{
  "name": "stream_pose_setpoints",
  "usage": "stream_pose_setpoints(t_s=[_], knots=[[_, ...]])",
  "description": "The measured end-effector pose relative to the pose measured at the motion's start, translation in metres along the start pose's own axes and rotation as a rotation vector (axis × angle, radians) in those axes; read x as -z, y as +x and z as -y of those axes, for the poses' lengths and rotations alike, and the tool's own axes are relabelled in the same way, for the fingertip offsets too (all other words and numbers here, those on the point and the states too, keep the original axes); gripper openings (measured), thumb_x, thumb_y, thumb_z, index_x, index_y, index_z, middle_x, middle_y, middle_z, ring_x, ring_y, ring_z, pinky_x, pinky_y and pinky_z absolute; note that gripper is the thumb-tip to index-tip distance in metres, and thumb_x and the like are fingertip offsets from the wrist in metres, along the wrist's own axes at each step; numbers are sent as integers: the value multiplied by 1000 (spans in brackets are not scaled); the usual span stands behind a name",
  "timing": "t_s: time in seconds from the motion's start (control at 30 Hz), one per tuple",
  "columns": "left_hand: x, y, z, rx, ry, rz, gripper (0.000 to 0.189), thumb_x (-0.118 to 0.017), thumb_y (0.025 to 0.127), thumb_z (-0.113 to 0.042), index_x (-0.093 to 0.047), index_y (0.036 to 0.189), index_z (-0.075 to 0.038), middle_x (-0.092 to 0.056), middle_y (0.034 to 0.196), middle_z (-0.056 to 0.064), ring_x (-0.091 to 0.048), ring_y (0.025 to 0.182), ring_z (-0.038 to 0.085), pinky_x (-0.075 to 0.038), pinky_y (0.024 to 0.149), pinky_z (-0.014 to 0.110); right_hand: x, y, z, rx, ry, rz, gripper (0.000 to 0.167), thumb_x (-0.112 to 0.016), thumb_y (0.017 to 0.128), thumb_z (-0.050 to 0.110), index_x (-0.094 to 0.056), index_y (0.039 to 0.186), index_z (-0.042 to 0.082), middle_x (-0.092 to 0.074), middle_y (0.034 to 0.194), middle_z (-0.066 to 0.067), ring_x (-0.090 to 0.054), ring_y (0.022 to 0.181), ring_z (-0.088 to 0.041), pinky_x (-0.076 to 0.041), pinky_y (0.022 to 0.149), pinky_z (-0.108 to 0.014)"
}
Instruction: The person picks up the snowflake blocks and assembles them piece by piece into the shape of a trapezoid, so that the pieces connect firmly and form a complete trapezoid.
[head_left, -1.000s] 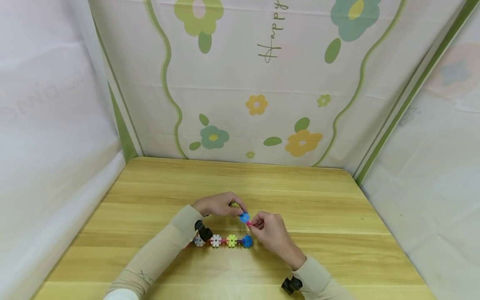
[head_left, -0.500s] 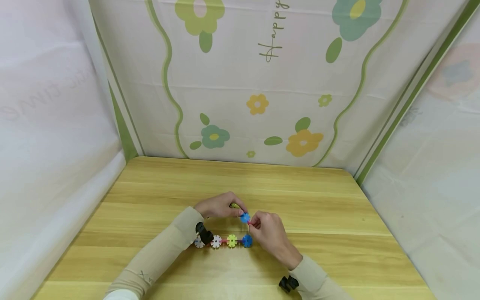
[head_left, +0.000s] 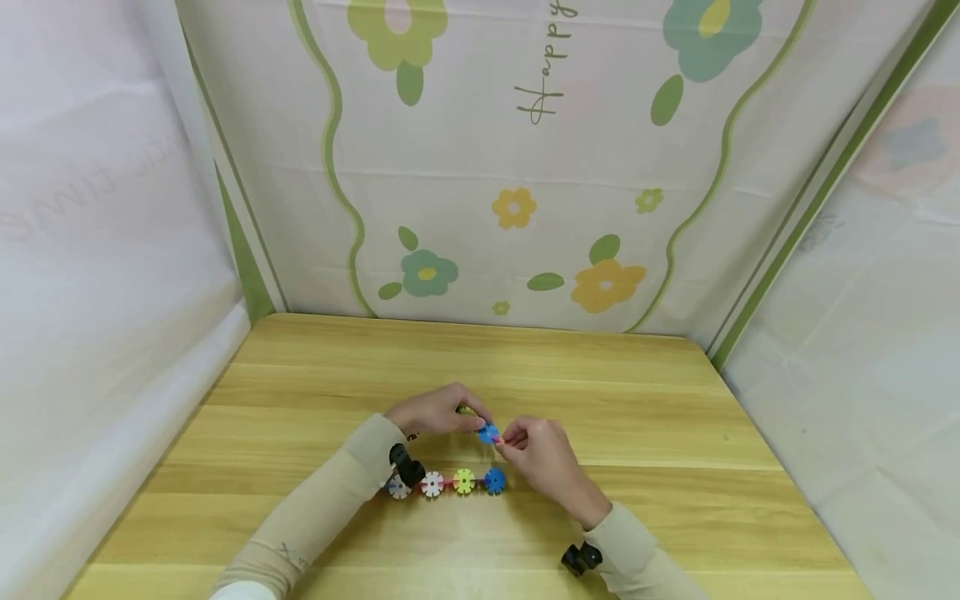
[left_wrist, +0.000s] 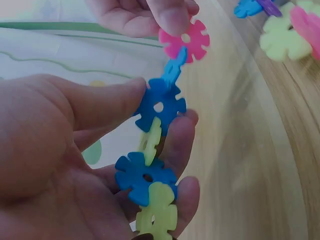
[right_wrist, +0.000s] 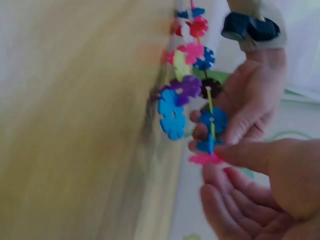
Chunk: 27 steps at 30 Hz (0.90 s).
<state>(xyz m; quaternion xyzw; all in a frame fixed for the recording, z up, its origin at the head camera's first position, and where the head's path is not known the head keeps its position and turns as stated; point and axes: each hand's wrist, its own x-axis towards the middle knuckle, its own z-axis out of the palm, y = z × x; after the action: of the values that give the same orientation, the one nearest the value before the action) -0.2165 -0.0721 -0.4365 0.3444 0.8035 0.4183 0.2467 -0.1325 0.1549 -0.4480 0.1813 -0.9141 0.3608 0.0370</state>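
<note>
My left hand (head_left: 442, 410) holds a chain of slotted snowflake discs. In the left wrist view its thumb and a finger pinch a dark blue disc (left_wrist: 165, 112), with a yellow-green disc (left_wrist: 161, 215) and another blue disc (left_wrist: 132, 175) lower along the fingers. A lighter blue disc (left_wrist: 173, 70) stands edge-on above the pinched one. Thumb and fingers of my right hand (head_left: 547, 462) pinch a pink disc (left_wrist: 198, 42), whose slotted rim meets that lighter blue disc. In the right wrist view the pink disc (right_wrist: 204, 159) lies flat at the chain's end.
Below the hands, a row of linked discs lies on the wooden table (head_left: 637, 400), with a white disc (head_left: 432, 484), a yellow-green disc (head_left: 464, 482) and a blue disc (head_left: 495, 481) at its right end. My left sleeve covers the row's left part. Printed fabric (head_left: 450, 142) stands behind the table.
My right hand and the pink disc have shifted slightly up and left, closer to the blue disc. My left hand keeps its hold nearly in place.
</note>
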Motion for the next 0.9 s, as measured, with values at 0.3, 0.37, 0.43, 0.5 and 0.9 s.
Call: stream_pose_setpoints(t_s=[0.3,0.37,0.43,0.5,0.9], knots=[[-1,-1,1,65,14,-10,22,-63,107,-13,-80,119,-13,-76,123,5,-43,72,14,-41,70,29,9,-9,-16,-180,193,276,19,-80,96,22,-78,94,3,-77,81,-7,-70,67,-18,-54,56,-26],[-1,-1,1,74,16,-18,21,-63,107,-14,-80,119,-13,-75,123,6,-41,69,14,-39,67,29,6,-10,-17,-183,212,315,19,-79,97,22,-79,92,4,-77,79,-8,-69,65,-19,-53,54,-26],[-1,-1,0,81,12,-17,22,-62,108,-15,-80,120,-14,-75,123,6,-39,66,13,-38,65,29,3,-10,-17,-183,217,337,19,-78,97,22,-80,89,5,-77,77,-7,-66,62,-17,-50,52,-25],[0,-1,1,87,-3,-14,22,-62,108,-15,-80,120,-13,-74,123,7,-32,59,13,-35,60,28,1,-9,-17,-185,231,356,18,-78,97,20,-80,88,5,-76,74,-8,-64,59,-16,-49,50,-24],[11,-8,3,112,-40,-43,23,-60,109,-18,-77,125,-15,-71,127,8,-50,63,17,-38,57,29,13,4,-25,-240,398,395,17,-72,102,18,-74,100,1,-74,89,-14,-72,79,-23,-63,71,-39]])
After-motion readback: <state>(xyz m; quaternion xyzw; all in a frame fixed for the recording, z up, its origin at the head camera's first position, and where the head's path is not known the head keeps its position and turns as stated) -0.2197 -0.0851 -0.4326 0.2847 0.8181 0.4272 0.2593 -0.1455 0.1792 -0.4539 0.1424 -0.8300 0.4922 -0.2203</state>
